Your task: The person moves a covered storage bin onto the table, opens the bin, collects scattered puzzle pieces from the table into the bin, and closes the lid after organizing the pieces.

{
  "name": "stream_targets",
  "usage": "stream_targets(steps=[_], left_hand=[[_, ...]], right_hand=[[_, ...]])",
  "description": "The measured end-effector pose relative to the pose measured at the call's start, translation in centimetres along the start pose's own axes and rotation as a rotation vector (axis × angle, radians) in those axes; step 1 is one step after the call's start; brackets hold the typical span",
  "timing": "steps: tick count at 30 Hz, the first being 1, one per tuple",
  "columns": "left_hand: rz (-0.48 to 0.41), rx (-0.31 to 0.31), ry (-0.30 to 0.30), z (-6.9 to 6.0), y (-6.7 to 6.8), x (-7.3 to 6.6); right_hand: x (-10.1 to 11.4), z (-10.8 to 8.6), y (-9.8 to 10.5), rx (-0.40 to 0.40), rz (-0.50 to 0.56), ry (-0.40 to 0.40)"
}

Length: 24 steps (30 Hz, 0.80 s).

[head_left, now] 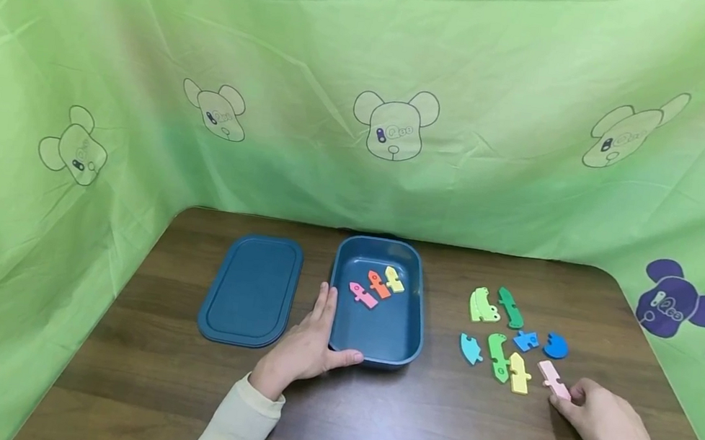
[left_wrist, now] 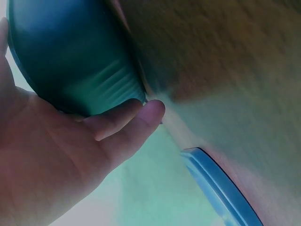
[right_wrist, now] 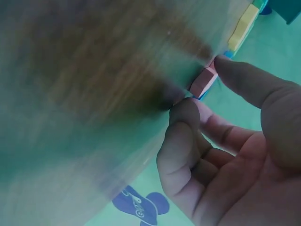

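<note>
A blue rectangular box [head_left: 404,342] stands open on the table, holding a pink, an orange and a yellow puzzle piece [head_left: 394,280]. Along its left wall lie the straight fingers of my left hand [head_left: 306,342], with the thumb at the front corner. The left wrist view shows these fingertips against the box's side [left_wrist: 70,56]. On the right, my right hand [head_left: 613,420] pinches the near end of a light pink puzzle piece [head_left: 553,379] at the table surface. In the right wrist view, thumb and fingers sit on either side of that pink piece [right_wrist: 203,82].
Left of the box lies its flat blue lid [head_left: 251,292]. Several puzzle pieces are spread between box and right hand, among them a green one [head_left: 510,308], a yellow one [head_left: 518,374] and a blue one [head_left: 556,345]. Green printed cloth [head_left: 388,195] walls off the table's back and sides.
</note>
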<state>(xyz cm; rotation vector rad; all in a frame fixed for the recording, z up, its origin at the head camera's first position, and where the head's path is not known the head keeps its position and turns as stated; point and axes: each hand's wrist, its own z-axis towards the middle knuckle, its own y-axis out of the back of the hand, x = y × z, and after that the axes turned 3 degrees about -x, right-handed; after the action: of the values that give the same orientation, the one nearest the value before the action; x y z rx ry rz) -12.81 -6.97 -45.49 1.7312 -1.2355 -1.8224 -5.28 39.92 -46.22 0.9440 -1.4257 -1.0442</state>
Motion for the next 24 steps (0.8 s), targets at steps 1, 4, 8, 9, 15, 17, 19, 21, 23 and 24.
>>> stream_targets(steps=[1,4,8,9,15,17,19,21,23,24], left_hand=[[-0.002,-0.002,0.000,0.0,0.0,0.0],[-0.002,0.000,0.006,0.0,0.0,0.0],[0.001,0.002,0.008,0.1,0.0,-0.1],[0.001,0.001,0.008,0.1,0.0,-0.1],[-0.006,-0.005,0.004,0.0,0.0,0.0],[-0.005,-0.006,0.004,0.0,0.0,0.0],[-0.004,-0.003,0.004,0.0,0.0,0.0],[-0.002,-0.002,0.003,0.0,0.0,0.0],[-0.004,0.003,0.005,0.0,0.1,0.0],[-0.006,0.003,0.005,0.0,0.1,-0.1]], right_hand=[[0.0,0.1,0.0,-0.001,-0.001,0.005],[0.0,0.4,0.1,-0.001,-0.005,0.019],[-0.1,0.5,0.4,-0.024,0.004,0.015],[-0.2,0.5,0.5,-0.044,0.011,0.012],[0.0,0.4,0.5,-0.196,0.084,0.025],[0.2,0.4,0.6,-0.230,0.110,0.038],[0.6,0.4,0.6,-0.258,0.139,0.052],[1.1,0.4,0.8,-0.269,0.167,0.066],[1.8,0.5,1.0,-0.279,0.193,0.084],[2.1,0.6,1.1,-0.282,0.205,0.090]])
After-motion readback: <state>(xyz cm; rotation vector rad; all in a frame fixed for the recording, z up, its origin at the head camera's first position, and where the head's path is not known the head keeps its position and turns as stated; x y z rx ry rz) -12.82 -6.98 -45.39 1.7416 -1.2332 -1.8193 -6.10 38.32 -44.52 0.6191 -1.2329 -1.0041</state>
